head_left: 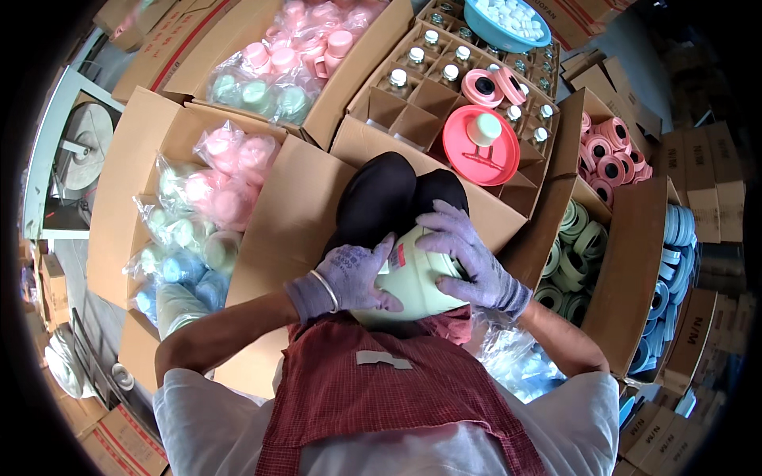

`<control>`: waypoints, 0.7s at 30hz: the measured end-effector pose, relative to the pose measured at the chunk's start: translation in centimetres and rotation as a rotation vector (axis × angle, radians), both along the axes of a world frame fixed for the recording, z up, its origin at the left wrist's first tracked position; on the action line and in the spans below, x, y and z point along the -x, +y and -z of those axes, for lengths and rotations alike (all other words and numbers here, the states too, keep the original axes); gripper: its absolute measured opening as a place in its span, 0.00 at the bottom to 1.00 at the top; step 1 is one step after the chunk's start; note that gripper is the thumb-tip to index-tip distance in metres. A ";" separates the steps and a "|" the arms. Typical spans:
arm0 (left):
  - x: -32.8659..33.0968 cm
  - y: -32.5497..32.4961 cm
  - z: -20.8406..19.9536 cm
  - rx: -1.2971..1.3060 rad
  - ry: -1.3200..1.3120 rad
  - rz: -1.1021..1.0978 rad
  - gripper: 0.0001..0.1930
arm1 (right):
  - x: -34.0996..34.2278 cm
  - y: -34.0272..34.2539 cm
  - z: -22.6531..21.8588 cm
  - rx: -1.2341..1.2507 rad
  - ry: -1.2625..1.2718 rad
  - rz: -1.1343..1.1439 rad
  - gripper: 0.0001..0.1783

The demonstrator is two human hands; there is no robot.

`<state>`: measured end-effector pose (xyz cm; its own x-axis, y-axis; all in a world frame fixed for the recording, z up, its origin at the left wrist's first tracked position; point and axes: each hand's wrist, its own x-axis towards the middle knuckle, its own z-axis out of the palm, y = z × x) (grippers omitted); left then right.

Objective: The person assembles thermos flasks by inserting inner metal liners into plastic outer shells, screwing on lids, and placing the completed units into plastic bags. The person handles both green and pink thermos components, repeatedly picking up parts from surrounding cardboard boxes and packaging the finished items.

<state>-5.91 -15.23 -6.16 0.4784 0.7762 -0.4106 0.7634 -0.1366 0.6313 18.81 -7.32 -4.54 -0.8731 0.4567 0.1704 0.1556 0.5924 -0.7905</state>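
Observation:
A pale green rounded plastic container (425,289), perhaps a jug body, lies tilted in my lap with a small red and white sticker on its side. My left hand (345,278), in a purple knit glove, grips its left side with the thumb stretched along the surface. On the other side my right hand (470,258), gloved alike, curls over the upper end with the thumb pressed to the container. Beyond my knees, a red round lid or tray (464,163) rests on the divided carton, carrying a pale green cap (484,129).
Glass bottles with white caps stand in a divided carton (429,103); pink rings (482,87) and a blue basin (484,24) sit on it. Bagged pink, green and blue jugs fill cartons at left (230,194). Cartons at right hold pink, green (591,238) and blue rings (659,293).

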 end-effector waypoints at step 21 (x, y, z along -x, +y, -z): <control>4.2 3.3 -0.4 0.428 -0.848 -0.836 0.26 | -0.5 15.8 4.9 0.260 0.337 0.618 0.28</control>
